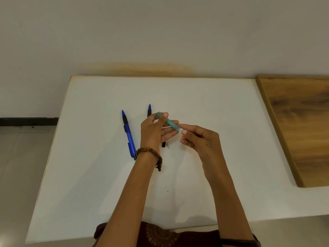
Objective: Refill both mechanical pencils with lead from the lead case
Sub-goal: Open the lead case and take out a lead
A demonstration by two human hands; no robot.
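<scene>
- Light is soft, even and moderately bright, with a faint warm-grey cast over the wall (160, 29).
- The white table (204, 104) shows no glare; only faint, diffuse shadows lie under the 2 forearms.
- Wide-angle distortion bends the table edges and splays them outward toward the frame's bottom.
- Focus is fair at the centre; fine detail is soft, with slight smearing toward the corners.

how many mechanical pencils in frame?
2. One blue pencil lies in full view on the white table, left of the left hand. The second pencil lies behind that hand, mostly hidden; only its ends show.
</scene>
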